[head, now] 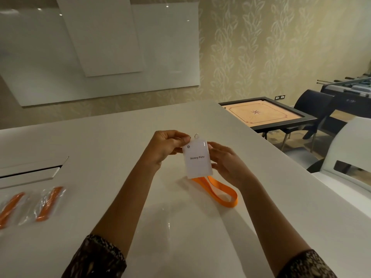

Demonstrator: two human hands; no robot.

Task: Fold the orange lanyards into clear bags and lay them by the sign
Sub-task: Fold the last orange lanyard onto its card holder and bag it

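- Left hand [168,147]: raised over the middle of the white table [120,137]. Thumb and curled fingertips pinch the top left corner of a name card [197,160].
- Right hand [226,163]: fingers close together and bent round the card's right edge, gripping it from that side.
- The card is upright between both hands, printed face toward the camera, reading "Skinny Pete". A small metal ring [196,135] stands at its top edge.
- Orange lanyard [220,192]: one flat loop comes out from under the card's bottom edge and lies on the surface, curving toward the right edge. Its upper end is hidden behind the card.
- Near the left edge, two clear bags lie side by side, each with a folded orange strap inside: first bag [50,203] and second bag [10,209], the second cut off by the frame.
- Just beyond the bags, a recessed hatch [30,173] in the tabletop.
- Off the far right corner: carrom board [263,114], dark chair [313,105], foosball table [351,91].
- Whiteboard [100,47] on the far wall.
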